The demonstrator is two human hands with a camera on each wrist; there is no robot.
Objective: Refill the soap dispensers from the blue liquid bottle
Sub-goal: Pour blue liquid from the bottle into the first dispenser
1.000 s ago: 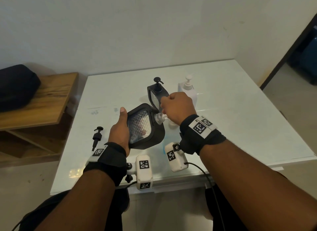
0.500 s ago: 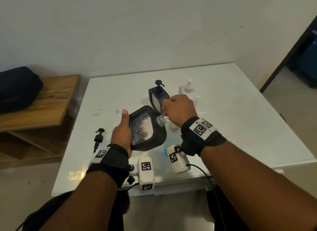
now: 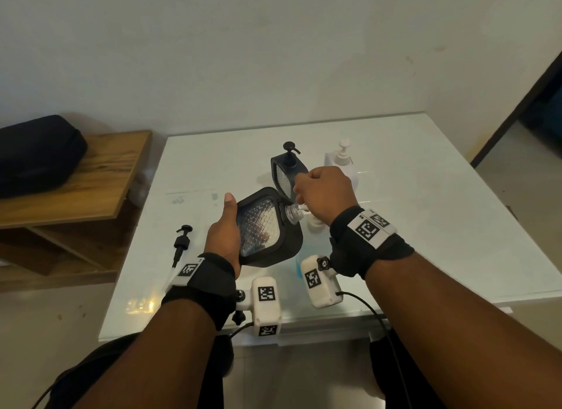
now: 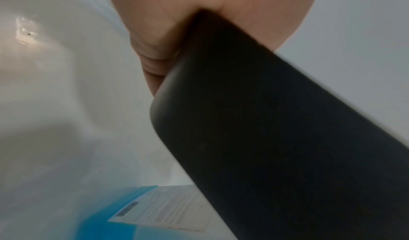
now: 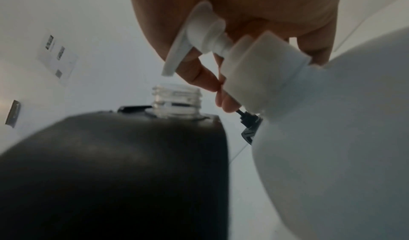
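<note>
So the black dispenser point(image 3: 269, 229) is the main thing here: it's tilted and held up off the surface point(image 3: 410, 226), its pump is off and its clear threaded neck point(image 5: 177, 100) is bare. The left hand point(image 3: 223, 235) grips it along its left edge, thumb pointing up beside the textured clear window. The right hand point(image 3: 324, 195) is curled over a white pump head point(image 5: 199, 34), fingers wrapped round it, with the nozzle right at that open neck in the head view. That pump sits on the blue liquid bottle point(image 4: 132, 214), which stands on the surface just beside and partly behind the held dispenser; you can see blue liquid and a white label low down.

Behind the hands, a second black dispenser point(image 3: 286, 171) stands upright with its pump still on, and a white dispenser point(image 3: 342, 162) is just to its right. A loose black pump point(image 3: 182, 241) lies on the surface left of the left hand. Further left there's a wooden shelf point(image 3: 91, 180) with a black bag point(image 3: 36, 153) on it.
</note>
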